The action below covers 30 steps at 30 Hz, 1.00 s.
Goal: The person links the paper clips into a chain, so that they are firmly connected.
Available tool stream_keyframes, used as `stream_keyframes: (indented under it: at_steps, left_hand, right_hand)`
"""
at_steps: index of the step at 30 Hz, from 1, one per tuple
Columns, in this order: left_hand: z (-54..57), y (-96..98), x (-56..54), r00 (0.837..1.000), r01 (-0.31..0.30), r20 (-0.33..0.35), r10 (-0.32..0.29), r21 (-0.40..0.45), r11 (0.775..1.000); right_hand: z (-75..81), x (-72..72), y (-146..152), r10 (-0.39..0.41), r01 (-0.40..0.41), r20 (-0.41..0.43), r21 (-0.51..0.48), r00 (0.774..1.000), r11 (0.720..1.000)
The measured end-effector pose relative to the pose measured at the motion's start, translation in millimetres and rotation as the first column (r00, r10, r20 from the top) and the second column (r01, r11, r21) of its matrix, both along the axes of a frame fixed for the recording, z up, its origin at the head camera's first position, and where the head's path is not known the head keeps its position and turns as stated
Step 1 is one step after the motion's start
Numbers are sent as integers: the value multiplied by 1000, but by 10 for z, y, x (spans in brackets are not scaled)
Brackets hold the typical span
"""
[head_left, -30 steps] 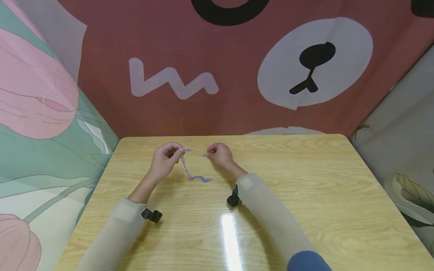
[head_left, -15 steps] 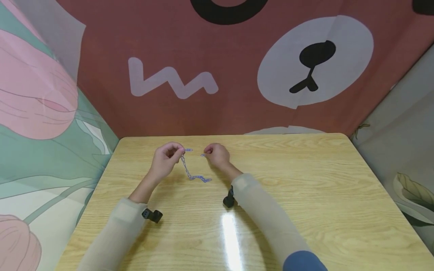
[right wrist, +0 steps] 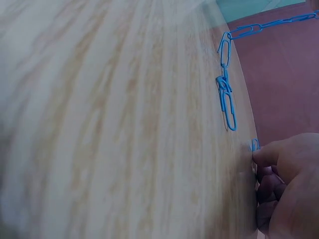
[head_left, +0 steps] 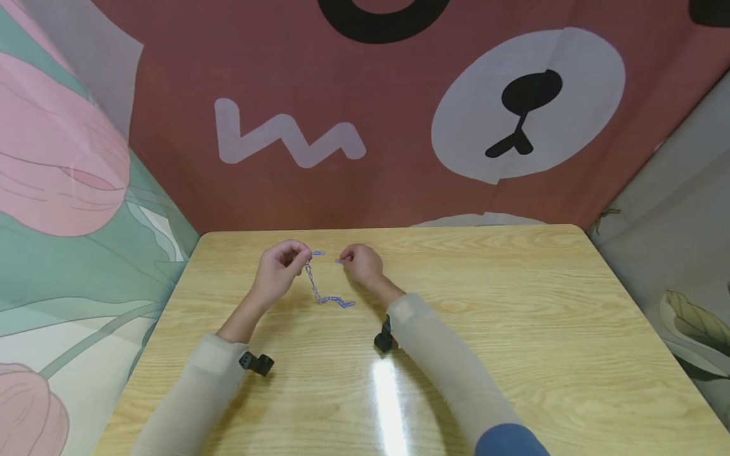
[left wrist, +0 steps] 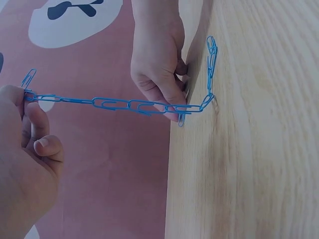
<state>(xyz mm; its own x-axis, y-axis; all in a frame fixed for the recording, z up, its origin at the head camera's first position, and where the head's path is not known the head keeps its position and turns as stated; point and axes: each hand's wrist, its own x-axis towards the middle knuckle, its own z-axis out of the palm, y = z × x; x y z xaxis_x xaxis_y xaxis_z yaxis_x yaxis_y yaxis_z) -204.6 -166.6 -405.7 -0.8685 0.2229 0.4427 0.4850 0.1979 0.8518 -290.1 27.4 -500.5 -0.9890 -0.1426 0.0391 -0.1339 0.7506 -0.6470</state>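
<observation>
A chain of linked blue paper clips [left wrist: 77, 100] hangs from my left hand [head_left: 276, 272], whose thumb and finger pinch its upper end. One paper clip [head_left: 318, 253] juts out from those fingertips to the right. The chain's lower part lies bent on the tabletop, seen in the right wrist view as a row of clips [right wrist: 225, 52]. My right hand [head_left: 364, 265], a short way to the right, pinches a single blue paper clip [right wrist: 254, 145] low over the table. Its fingers cover most of that clip. In the head view, the single clip and the chain are apart.
The wood-grain table [head_left: 513, 329] reaches back to a red cloth backdrop [head_left: 399, 190] with a printed bear face. Printed cloth also hangs at both sides. A small black camera [head_left: 258, 363] sits on the left wrist, another black camera [head_left: 384, 335] on the right.
My right hand has moved slightly left, nearer the left hand, with the single paper clip in its fingers. The left hand and the chain have stayed almost still.
</observation>
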Motion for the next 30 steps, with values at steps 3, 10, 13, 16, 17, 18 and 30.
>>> stream_keyframes:
  at_steps: [3,10,13,16,17,18,30]
  left_hand:
    - [63,14,47,1000,9,-3,-9,0,1000]
    - [-122,-38,-71,1000,-12,4,12,-8,1000]
    - [-189,-56,-114,1000,-11,6,11,2,1000]
    - [-214,-68,-130,1000,-7,3,7,13,1000]
    - [-221,-73,-135,1000,-6,2,6,14,1000]
    - [-219,-75,-135,1000,-4,-1,4,14,1000]
    - [-214,-95,-132,1000,-9,-27,9,8,1000]
  right_hand:
    - [-2,9,-1,3,-3,-4,10,1000,1000]
    - [-1,36,-12,-2,2,-2,22,1000,1000]
    - [-4,49,-16,6,-6,-1,35,1000,999]
    - [7,50,6,24,-24,4,9,1000,1000]
    - [9,45,20,30,-30,7,-10,1000,1000]
    - [12,42,39,38,-37,11,-36,999,999]
    - [64,58,304,114,-100,23,-329,993,939]
